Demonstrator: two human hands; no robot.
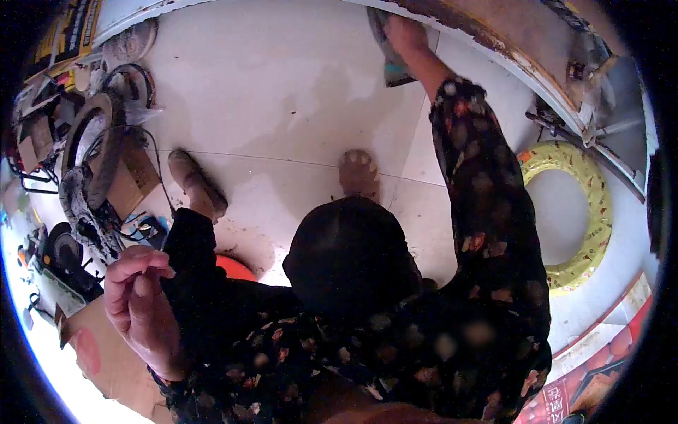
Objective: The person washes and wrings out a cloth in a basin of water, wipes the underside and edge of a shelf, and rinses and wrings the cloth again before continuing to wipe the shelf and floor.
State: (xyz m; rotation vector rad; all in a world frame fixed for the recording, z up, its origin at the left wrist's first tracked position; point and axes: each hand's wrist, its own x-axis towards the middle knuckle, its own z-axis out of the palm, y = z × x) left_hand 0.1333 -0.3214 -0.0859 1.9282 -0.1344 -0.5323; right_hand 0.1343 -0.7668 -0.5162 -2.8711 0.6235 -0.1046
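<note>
Low at the left, my left hand (145, 311) is raised with its fingers half curled, and nothing shows between thumb and fingers. It is nearest to a cardboard box (106, 353). My right arm reaches out to the top of the view. There my right hand (407, 35) is closed on a flat dark grey thing with a teal edge (400, 73), low by the floor beside a white rim. The far end of this thing is partly hidden, and I cannot tell what it is.
Bicycle tyres (92, 134), cables and cardboard crowd the left side. On the right a yellow patterned ring (600, 226) rests near a metal frame (600, 159). A shod foot (194, 180) and a second foot (359, 173) stand on the tiled floor. A red round thing (235, 268) lies behind.
</note>
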